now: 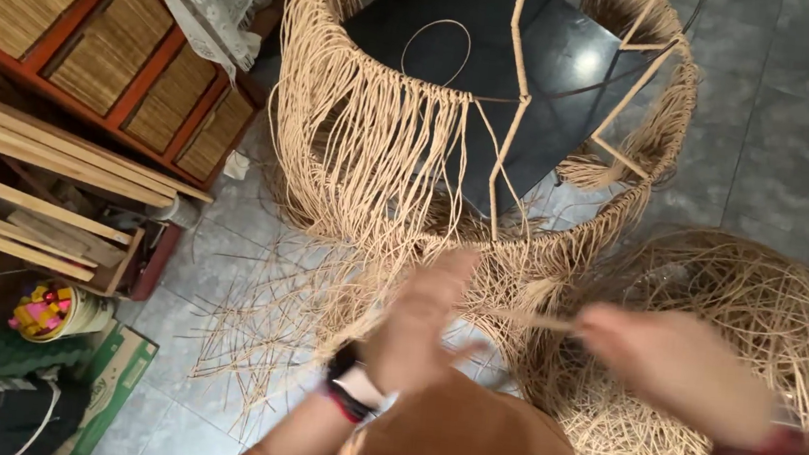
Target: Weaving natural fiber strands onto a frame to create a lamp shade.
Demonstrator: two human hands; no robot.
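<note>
One camera is sitting on the person's head and is looking steeply down, almost straight at the floor. It is hanging close above the left hand and right hand, which are filling the lower middle and lower right of the frame (both blurred). The woven frame is taking up the upper centre, a little farther off. A shelf is running along the upper left edge. No second view is sharing the scene.
</note>
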